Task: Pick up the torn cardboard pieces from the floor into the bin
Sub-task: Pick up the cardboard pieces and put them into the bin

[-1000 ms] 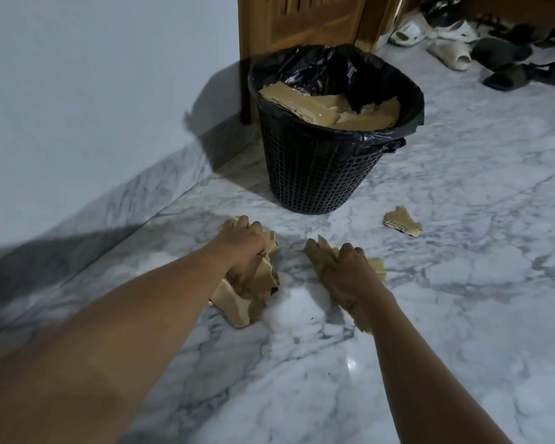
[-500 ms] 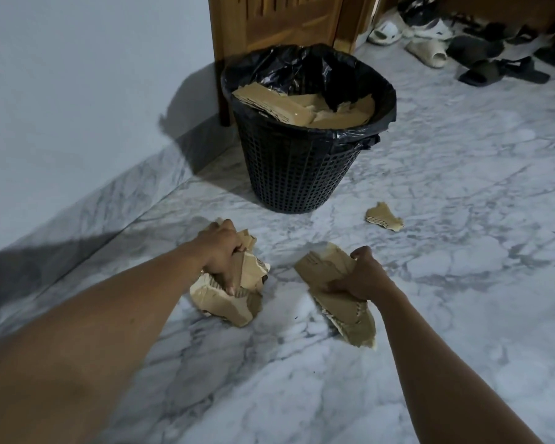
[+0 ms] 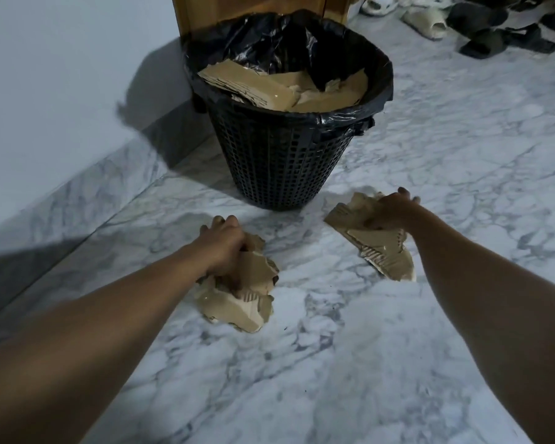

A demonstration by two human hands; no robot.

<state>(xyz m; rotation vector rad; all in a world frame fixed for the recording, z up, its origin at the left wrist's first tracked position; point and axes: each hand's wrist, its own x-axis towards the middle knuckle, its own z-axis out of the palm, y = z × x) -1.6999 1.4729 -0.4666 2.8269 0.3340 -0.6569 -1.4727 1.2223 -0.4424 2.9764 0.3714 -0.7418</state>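
Cardboard pieces (image 3: 237, 302) are bunched in two handfuls low over the floor (image 3: 334, 379), in front of the bin (image 3: 279, 161). The left hand (image 3: 221, 251) is curled round a crumpled wad of several torn sheets. The right hand (image 3: 393, 209) clamps a flatter torn sheet just beside the bin's foot, its fingertips blurred. Whether either handful touches the floor I cannot tell.

The step in hand looks like the gathering grab, with the carry to the bin not yet made. The next move calls for lifting both handfuls over the rim and letting go above the cardboard already inside. That cardboard lies close to the top of the black liner (image 3: 269, 36), so loose sheets could slide back out. I see no other scrap on the floor.

The floor is glossy white marble with grey veins, with matching skirting below a plain pale wall (image 3: 61, 75). A wooden door (image 3: 253, 8) stands behind the bin, and sandals (image 3: 430, 24) lie scattered at the far right.
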